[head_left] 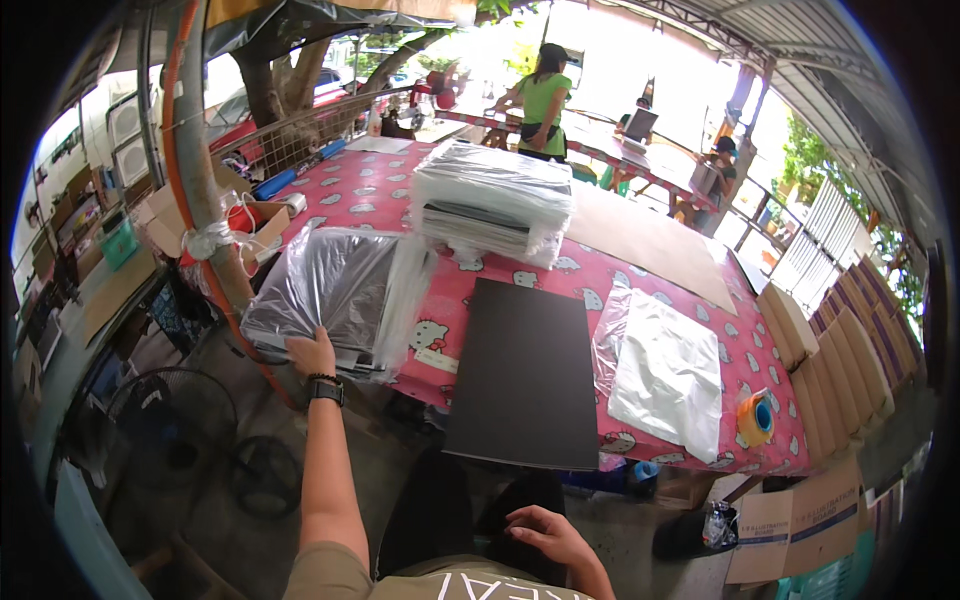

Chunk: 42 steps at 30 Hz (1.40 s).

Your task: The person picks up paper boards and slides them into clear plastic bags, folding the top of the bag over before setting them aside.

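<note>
My left hand is at the near edge of a stack of dark boards in clear plastic, on the table's left. Its thumb presses the plastic, which creases toward it, so the fingers look closed on the wrap. My right hand hangs over my lap, fingers loosely stretched and holding nothing. Straight ahead lies a bare black board, its near end jutting past the table edge. To its right is a flat pile of clear plastic bags. A taller plastic-wrapped stack stands behind.
A pink patterned cloth covers the table. A tape roll sits near the right corner, a brown sheet farther back. An orange-hosed pole rises at left, above a fan. Cartons line the right. A person in green stands beyond.
</note>
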### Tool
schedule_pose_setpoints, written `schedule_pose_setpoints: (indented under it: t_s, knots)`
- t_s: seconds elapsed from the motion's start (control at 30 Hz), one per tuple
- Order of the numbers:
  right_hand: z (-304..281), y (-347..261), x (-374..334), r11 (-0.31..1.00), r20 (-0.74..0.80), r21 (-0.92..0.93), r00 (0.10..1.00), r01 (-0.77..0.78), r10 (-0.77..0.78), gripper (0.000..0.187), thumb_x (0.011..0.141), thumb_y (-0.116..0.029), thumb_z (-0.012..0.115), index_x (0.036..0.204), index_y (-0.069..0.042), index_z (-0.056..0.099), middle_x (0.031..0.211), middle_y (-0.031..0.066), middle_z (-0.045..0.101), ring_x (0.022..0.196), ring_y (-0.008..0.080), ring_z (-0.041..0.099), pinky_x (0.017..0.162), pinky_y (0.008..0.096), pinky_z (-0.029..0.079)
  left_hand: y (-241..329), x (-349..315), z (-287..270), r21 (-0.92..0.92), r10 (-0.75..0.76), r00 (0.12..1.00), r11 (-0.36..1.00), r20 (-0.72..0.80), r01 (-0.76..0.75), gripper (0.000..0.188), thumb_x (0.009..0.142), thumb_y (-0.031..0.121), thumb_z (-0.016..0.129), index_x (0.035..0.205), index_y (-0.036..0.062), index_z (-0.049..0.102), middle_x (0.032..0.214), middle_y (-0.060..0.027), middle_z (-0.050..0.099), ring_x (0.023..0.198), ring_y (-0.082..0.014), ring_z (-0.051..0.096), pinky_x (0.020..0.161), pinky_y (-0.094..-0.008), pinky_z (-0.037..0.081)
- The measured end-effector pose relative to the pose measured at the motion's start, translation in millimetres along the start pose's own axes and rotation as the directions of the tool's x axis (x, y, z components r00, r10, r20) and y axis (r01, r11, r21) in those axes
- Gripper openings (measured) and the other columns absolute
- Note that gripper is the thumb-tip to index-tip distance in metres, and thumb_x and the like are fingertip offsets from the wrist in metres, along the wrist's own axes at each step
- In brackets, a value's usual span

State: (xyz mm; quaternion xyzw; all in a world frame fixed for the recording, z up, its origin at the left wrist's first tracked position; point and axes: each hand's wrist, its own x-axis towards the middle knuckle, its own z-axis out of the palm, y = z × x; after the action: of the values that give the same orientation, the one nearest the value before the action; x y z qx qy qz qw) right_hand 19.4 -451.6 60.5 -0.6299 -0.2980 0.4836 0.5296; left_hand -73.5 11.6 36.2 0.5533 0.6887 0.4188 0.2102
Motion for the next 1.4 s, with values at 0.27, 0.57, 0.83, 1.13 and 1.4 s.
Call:
schedule_pose_setpoints:
  t_s: [0.27, 0.57, 0.83, 1.13, 1.4]
  knots:
    - [-37.1, -5.0, -12.4, 0.957, -0.102, -0.267, 0.984, 0.113, -0.144, 0.025, 0.078, -0.014, 0.060, 0.100, -0.005, 0.054, 0.079, 0.0047, 0.060, 0.074, 0.0097, 0.054, 0.067, 0.0248, 0.044, -37.7, 5.6, -2.1, -0.055, 0.002, 0.999, 0.998, -0.033, -0.004, 0.099, 0.067, 0.038, 0.063, 0.125, -0.0152, 0.003, 0.131, -0.0302, 0.016, 0.116, -0.0394, 0.032, 0.096, -0.0412, 0.029]
    - [-183.1, -31.2, 25.0, 0.825, -0.677, -0.563, 0.545, 0.049, -0.494, 0.015, 0.072, -0.011, 0.060, 0.081, 0.001, 0.060, 0.074, 0.0123, 0.060, 0.066, 0.0172, 0.057, 0.059, 0.0276, 0.042, -51.1, -44.5, -6.9, -0.533, 0.305, 0.952, 0.804, -0.010, -0.264, 0.077, 0.074, 0.023, 0.059, 0.125, -0.0135, 0.015, 0.129, -0.0305, 0.021, 0.118, -0.0381, 0.027, 0.098, -0.0388, 0.022]
    - [-229.4, -15.1, 93.9, 0.682, -0.654, -0.706, 0.542, -0.189, -0.527, 0.021, 0.070, -0.019, 0.063, 0.076, 0.001, 0.060, 0.073, 0.0134, 0.059, 0.069, 0.0255, 0.056, 0.065, 0.0327, 0.043, -137.3, -127.8, -57.1, -0.278, 0.256, 0.906, 0.946, 0.337, -0.164, 0.048, 0.072, 0.009, 0.056, 0.116, -0.0027, 0.040, 0.114, -0.0187, 0.038, 0.106, -0.0317, 0.039, 0.089, -0.0389, 0.032]
    - [-257.2, -5.1, 87.5, 0.964, -0.738, -0.225, 0.621, 0.142, -0.264, 0.012, 0.077, -0.012, 0.056, 0.080, -0.001, 0.060, 0.066, 0.0036, 0.058, 0.058, 0.0071, 0.051, 0.051, 0.0217, 0.039, -88.3, -116.1, -74.2, -0.379, 0.311, 0.866, 0.912, 0.392, -0.156, 0.041, 0.071, 0.002, 0.055, 0.111, -0.0006, 0.044, 0.112, -0.0134, 0.040, 0.102, -0.0253, 0.043, 0.083, -0.0339, 0.037]
    - [-271.8, -24.3, 53.5, 0.762, -0.924, -0.364, -0.108, 0.536, -0.366, 0.011, 0.084, -0.013, 0.050, 0.084, -0.003, 0.051, 0.077, 0.0033, 0.057, 0.068, 0.0080, 0.051, 0.056, 0.0214, 0.039, -11.8, -155.1, -101.2, -0.502, 0.525, 0.827, 0.780, 0.202, -0.372, 0.041, 0.072, 0.006, 0.054, 0.110, 0.0017, 0.043, 0.116, -0.0117, 0.040, 0.103, -0.0230, 0.042, 0.085, -0.0330, 0.034]
